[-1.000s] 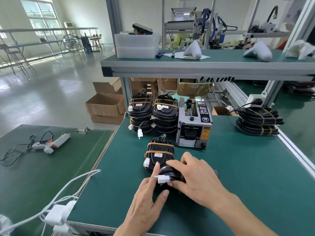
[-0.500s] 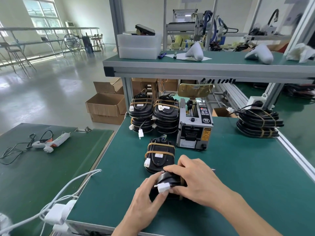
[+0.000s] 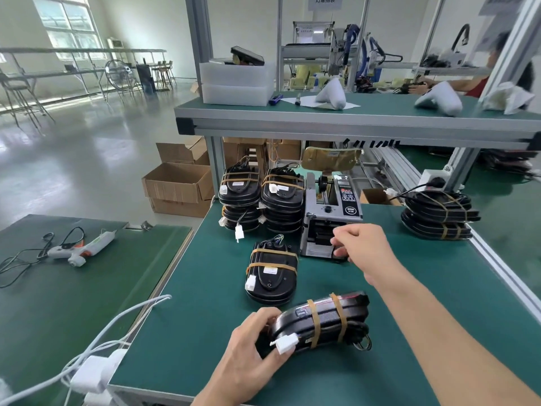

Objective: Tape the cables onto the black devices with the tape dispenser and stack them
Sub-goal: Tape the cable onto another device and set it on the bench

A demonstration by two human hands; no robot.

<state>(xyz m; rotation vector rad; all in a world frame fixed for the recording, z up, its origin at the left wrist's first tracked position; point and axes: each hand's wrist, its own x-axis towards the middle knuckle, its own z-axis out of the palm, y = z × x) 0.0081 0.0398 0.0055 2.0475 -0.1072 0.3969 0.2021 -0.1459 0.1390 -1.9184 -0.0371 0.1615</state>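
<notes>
While my left hand (image 3: 248, 344) grips the black device (image 3: 322, 322) low in the centre of the frame, fingers curled round its end beside the white connector (image 3: 285, 344), my right hand (image 3: 358, 247) reaches to the tape dispenser (image 3: 329, 218) mouth at mid frame, fingers pinching; whether tape is between them I cannot tell. Two tape bands already wrap the device, so I judge this the next strip, needing a clean pull and pressing across the cable.
</notes>
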